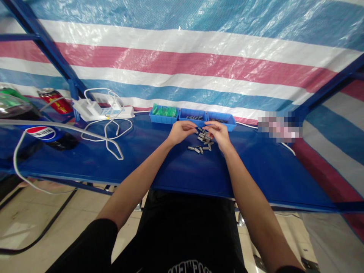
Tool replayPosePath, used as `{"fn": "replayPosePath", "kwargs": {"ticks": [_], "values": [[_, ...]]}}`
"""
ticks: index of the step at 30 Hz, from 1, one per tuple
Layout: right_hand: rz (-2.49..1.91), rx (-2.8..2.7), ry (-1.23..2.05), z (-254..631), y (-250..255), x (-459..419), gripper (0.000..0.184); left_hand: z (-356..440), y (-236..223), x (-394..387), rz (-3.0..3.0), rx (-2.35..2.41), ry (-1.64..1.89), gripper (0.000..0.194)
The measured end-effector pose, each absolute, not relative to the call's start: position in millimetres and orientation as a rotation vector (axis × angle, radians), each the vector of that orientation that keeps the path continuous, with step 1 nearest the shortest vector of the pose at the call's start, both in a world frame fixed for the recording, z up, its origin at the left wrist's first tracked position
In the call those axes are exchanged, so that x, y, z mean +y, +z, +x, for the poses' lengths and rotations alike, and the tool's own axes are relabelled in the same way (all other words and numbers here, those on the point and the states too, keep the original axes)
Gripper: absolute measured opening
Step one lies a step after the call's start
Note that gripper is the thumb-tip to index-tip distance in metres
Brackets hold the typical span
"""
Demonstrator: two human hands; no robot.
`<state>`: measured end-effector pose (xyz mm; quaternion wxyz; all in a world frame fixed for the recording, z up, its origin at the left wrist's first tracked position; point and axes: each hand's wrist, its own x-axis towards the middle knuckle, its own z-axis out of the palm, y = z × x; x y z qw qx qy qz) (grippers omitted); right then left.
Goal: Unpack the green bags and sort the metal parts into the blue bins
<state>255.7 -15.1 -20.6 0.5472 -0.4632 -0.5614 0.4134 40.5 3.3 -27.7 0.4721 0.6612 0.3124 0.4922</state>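
Note:
My left hand (182,131) is closed in a pinch at the left edge of a pile of small grey metal cylinders (205,142). Whatever its fingertips hold is too small to make out. Facing it, my right hand (218,133) also pinches, its thumb and forefinger above the pile; I cannot tell what is between them. Just behind the hands stand three blue bins: the left bin (164,120) has green plastic bags (165,111) in it, the middle bin (184,113) has grey metal pieces, and the right bin (231,123) has thin dark pieces.
On the left of the blue table (193,172) lie a white power strip (125,112) and looped white cables (106,132). A cola bottle (54,136) lies there too, with a red can (55,101) behind it. A striped tarp (182,60) hangs behind the table.

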Motion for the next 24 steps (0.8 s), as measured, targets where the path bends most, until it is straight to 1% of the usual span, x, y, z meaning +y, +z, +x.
{"fn": "replayPosePath", "kwargs": {"ticks": [6, 11, 16, 24], "values": [[-1.036, -1.43, 1.099, 253, -16, -22, 0.032, 44, -25, -1, 1.41, 0.802, 1.214, 0.049], [-1.019, -1.429, 1.154, 252, -16, -24, 0.038, 46, -26, -4, 1.436, 0.945, 1.205, 0.054], [-1.046, -1.447, 1.155, 251, -19, -22, 0.043, 48, -30, -2, 1.423, 1.028, 1.216, 0.056], [-1.079, -1.447, 1.161, 248, -19, -24, 0.04, 54, -30, -6, 1.423, 1.065, 1.203, 0.058]]}}
